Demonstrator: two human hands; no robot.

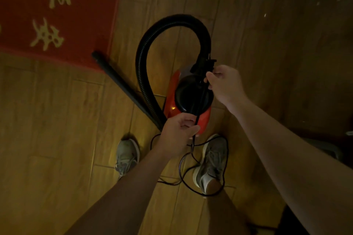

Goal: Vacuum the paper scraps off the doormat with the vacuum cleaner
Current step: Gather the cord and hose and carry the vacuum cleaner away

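Vacuum cleaner (188, 95): red body with a glossy black dome, on the floor (57, 120); long axis points away from the person.
Wand (118, 80): black tube lying flat, tip at the red doormat (57, 11) corner.
Hose (172, 20): black, ribbed, arched.
Cord (202, 95): thin, taut over the dome.
Left hand (177, 133): pinches the cord's near end.
Right hand (225, 84): pinches its far end.

You are working in dim, warm yellow light. The wooden floor (57, 120) left of the vacuum cleaner (183, 97) glows softly; right of it the boards sink into shadow. A small yellow glint sits on its red shell. Detail is soft throughout, and boards far from it bow.
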